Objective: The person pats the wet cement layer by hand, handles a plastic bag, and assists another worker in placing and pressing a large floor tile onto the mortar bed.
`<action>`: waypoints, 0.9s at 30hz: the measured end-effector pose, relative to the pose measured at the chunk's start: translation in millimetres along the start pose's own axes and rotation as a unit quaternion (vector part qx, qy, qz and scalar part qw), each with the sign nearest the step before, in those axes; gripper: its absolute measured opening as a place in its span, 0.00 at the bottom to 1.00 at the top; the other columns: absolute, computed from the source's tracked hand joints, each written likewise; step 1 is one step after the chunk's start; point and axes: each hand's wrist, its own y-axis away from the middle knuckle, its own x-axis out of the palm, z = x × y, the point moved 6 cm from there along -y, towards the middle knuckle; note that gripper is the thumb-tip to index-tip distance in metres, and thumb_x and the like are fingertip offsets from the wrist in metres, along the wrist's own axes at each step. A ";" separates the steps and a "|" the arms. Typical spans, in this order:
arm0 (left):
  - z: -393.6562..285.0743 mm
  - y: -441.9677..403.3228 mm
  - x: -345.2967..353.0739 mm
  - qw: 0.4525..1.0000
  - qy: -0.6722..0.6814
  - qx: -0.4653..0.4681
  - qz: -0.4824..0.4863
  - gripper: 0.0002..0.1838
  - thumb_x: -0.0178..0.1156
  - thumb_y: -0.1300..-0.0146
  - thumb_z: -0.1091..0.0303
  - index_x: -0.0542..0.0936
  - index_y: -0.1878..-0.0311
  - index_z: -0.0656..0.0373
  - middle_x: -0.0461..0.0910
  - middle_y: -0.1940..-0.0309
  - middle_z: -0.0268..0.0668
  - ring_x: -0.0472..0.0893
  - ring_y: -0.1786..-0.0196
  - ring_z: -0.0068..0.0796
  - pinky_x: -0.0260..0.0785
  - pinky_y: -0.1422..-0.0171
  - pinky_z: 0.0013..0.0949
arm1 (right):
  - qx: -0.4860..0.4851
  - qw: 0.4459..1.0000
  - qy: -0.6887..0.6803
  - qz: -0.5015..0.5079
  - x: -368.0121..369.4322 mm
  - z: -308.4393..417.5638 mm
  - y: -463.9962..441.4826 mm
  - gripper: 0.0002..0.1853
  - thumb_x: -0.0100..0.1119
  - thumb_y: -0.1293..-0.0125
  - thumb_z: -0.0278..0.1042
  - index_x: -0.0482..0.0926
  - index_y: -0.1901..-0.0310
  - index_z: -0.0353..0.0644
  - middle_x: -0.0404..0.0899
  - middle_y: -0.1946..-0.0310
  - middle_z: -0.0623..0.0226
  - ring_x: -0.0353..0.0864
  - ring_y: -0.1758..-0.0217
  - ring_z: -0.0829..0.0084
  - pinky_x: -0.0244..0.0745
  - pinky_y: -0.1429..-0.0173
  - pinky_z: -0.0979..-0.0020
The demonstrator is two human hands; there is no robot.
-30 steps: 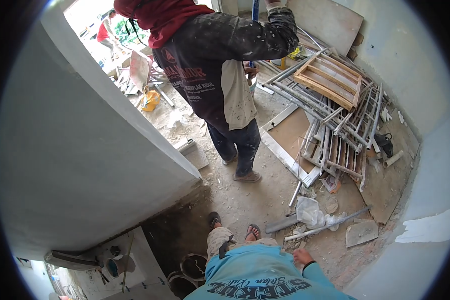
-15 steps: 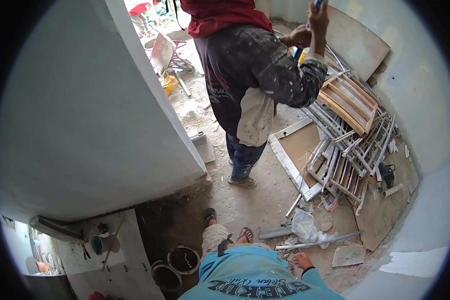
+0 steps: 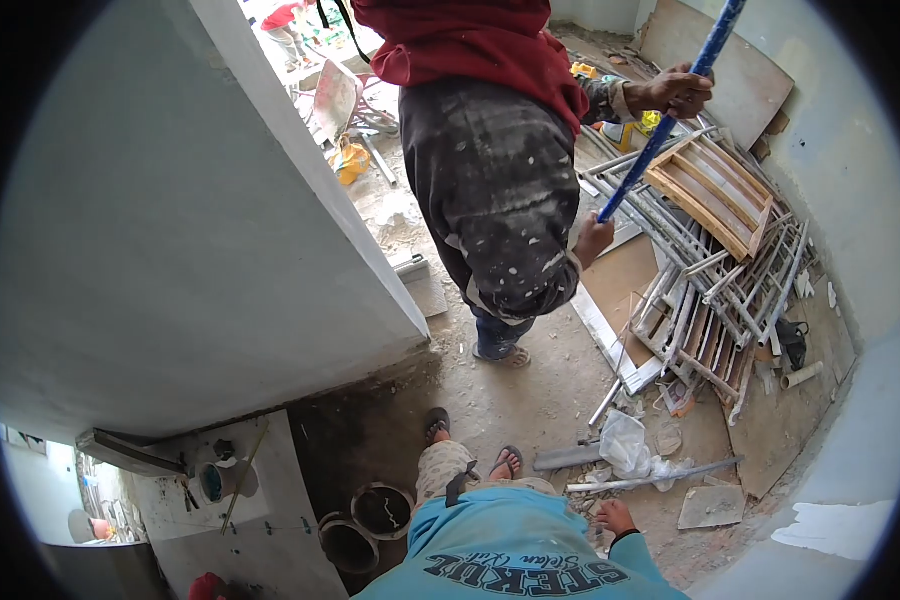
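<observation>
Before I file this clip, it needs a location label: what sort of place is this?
Probably a building under construction or renovation: there's a jumbled pile of frames, a wheelbarrow farther off, and dark clothing spattered with white.

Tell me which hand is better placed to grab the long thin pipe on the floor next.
Probably your right hand: it hangs on the same side as the long thin pipe, though you'd likely need to bend. Your left hand isn't in view.
</observation>
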 end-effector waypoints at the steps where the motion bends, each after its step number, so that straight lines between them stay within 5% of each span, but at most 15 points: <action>1: 0.4 -0.2 0.5 1.000 0.000 -0.001 0.000 0.08 0.58 0.43 0.64 0.82 0.69 0.57 0.83 0.65 0.44 0.79 0.62 0.44 0.71 0.53 0.42 | 0.005 1.000 0.008 -0.004 -2.3 1.4 0.6 0.13 0.56 0.33 0.46 0.72 0.58 0.46 0.78 0.69 0.69 0.77 0.72 0.78 0.69 0.74 0.74; 7: -0.6 2.0 15.7 0.999 0.026 -0.017 -0.015 0.09 0.58 0.43 0.63 0.82 0.68 0.57 0.83 0.64 0.44 0.79 0.61 0.43 0.71 0.53 0.42 | 0.019 1.000 0.018 0.009 -2.8 -1.0 7.7 0.14 0.55 0.33 0.47 0.71 0.55 0.48 0.79 0.67 0.68 0.78 0.70 0.76 0.70 0.71 0.72; 10: -19.7 23.5 80.4 0.993 0.102 -0.054 -0.039 0.09 0.58 0.43 0.63 0.82 0.68 0.57 0.83 0.64 0.44 0.79 0.61 0.43 0.71 0.53 0.42 | 0.060 0.997 0.039 0.027 -0.4 -3.3 7.4 0.13 0.55 0.33 0.47 0.72 0.55 0.48 0.78 0.67 0.69 0.76 0.70 0.76 0.71 0.69 0.69; 12: -41.9 39.2 132.2 0.982 0.160 -0.082 -0.055 0.09 0.58 0.43 0.63 0.82 0.67 0.57 0.83 0.64 0.44 0.79 0.61 0.43 0.71 0.52 0.42 | 0.044 0.997 0.022 0.059 7.1 2.8 1.8 0.11 0.55 0.34 0.42 0.71 0.57 0.45 0.76 0.70 0.67 0.76 0.74 0.74 0.66 0.78 0.74; 13: -52.2 45.1 150.6 0.977 0.183 -0.094 -0.063 0.09 0.58 0.43 0.63 0.82 0.67 0.57 0.83 0.63 0.44 0.79 0.61 0.43 0.71 0.52 0.42 | -0.185 0.937 0.254 0.155 9.2 9.1 -11.9 0.13 0.54 0.34 0.45 0.71 0.57 0.46 0.76 0.68 0.68 0.77 0.73 0.74 0.68 0.75 0.72; 22: -119.7 95.5 260.8 0.914 0.330 -0.198 -0.130 0.09 0.57 0.42 0.63 0.82 0.66 0.57 0.83 0.62 0.44 0.80 0.60 0.42 0.71 0.52 0.41 | 0.043 0.963 0.233 0.129 9.4 84.5 -74.0 0.11 0.51 0.34 0.43 0.71 0.54 0.50 0.76 0.70 0.70 0.75 0.69 0.74 0.66 0.70 0.63; 27: -168.6 120.6 318.1 0.861 0.405 -0.256 -0.171 0.10 0.57 0.42 0.62 0.82 0.65 0.57 0.83 0.62 0.44 0.80 0.59 0.42 0.71 0.51 0.41 | 0.045 0.957 0.236 0.160 50.2 153.0 -101.2 0.13 0.53 0.36 0.46 0.70 0.53 0.52 0.77 0.66 0.68 0.76 0.69 0.73 0.64 0.70 0.65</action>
